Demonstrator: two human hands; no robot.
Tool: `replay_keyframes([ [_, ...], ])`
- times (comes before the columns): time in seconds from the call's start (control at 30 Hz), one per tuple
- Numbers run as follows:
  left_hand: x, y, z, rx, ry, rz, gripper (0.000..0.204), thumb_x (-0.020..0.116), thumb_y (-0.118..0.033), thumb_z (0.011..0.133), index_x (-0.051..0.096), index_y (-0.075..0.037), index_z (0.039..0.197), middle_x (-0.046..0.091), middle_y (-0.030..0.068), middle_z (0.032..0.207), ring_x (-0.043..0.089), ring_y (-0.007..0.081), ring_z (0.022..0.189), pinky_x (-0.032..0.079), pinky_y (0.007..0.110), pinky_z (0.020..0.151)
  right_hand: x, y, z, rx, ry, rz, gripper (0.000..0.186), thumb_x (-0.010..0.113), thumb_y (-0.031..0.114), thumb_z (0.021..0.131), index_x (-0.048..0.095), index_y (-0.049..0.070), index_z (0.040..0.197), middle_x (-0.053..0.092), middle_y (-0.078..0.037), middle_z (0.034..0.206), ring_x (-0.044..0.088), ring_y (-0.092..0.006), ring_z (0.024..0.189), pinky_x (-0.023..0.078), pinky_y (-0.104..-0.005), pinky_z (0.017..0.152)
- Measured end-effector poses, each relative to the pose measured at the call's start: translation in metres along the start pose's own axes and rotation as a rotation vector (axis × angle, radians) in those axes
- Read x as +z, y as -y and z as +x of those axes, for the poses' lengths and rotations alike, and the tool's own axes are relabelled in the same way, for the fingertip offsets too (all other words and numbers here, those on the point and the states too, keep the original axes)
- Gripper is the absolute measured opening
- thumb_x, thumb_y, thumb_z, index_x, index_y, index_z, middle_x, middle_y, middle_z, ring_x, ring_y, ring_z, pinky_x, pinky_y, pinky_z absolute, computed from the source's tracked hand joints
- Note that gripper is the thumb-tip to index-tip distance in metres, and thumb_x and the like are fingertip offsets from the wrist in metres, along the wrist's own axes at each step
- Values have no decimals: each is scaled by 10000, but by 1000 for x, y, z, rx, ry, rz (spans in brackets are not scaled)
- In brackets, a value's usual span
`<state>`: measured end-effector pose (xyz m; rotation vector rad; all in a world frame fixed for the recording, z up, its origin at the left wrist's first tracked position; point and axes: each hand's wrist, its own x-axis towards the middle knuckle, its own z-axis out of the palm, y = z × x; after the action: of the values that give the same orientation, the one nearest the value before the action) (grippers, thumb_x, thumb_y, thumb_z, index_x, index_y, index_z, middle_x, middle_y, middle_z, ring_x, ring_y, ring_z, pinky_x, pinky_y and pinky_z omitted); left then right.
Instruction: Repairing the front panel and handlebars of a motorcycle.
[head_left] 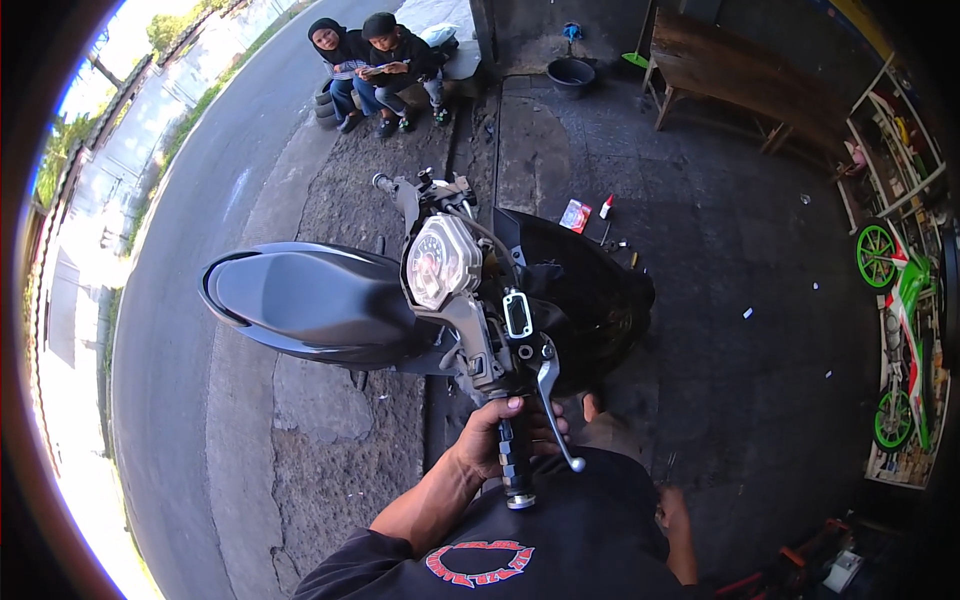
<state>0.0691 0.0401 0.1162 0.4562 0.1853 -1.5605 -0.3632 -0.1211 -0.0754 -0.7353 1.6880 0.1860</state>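
Observation:
A dark motor scooter with a black seat and black front bodywork stands crosswise before me, its handlebar uncovered around the speedometer. My left hand is closed round the black handlebar grip, with the thumb on top and fingers between the grip and the silver brake lever. Close to that lever sits the brake fluid reservoir, showing a pale rim and dark inside. Low at my right side, my right hand has curled fingers; what they hold is too small to make out.
On the dark floor beyond the bodywork lie a red-and-white packet, a small red-and-white bottle and small parts. Two people sit at the far left. A black basin, a wooden bench and a rack with a green-and-red bike frame stand farther off.

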Motion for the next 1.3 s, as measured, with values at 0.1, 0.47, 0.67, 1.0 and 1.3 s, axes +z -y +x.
replay_keyframes([
  [0.1,0,2,0,22,-49,-6,617,650,-391,797,534,50,1212,630,209,1124,622,353,1034,451,465,997,3,23,3,-99,114,74,45,513,152,922,547,126,908,459,6,638,357,-91,440,254,-267,367],
  [0.47,14,-4,-2,-6,-5,-12,748,642,-410,816,428,74,1344,551,279,1264,566,364,1171,394,463,1075,5,-11,16,-29,108,55,61,530,141,892,547,83,890,476,-24,629,424,-137,437,323,-284,373],
  [0.67,6,3,0,36,-80,-36,611,669,-361,789,539,58,1213,631,221,1100,607,321,1069,428,456,1025,9,-23,7,1,43,-16,68,523,150,890,557,98,860,441,10,617,424,-130,462,313,-287,398],
  [1.0,6,8,0,64,-179,-116,408,654,-261,763,592,19,1055,650,152,933,633,270,865,504,414,868,20,13,-15,-59,56,13,91,564,158,871,576,86,818,448,13,599,414,-115,450,320,-285,388],
  [1.3,-9,11,-1,77,-116,-93,336,655,-283,783,623,-10,975,646,129,842,633,233,765,535,326,686,16,18,-11,-3,88,71,142,598,154,876,557,91,755,420,24,572,389,-104,434,291,-276,377],
])
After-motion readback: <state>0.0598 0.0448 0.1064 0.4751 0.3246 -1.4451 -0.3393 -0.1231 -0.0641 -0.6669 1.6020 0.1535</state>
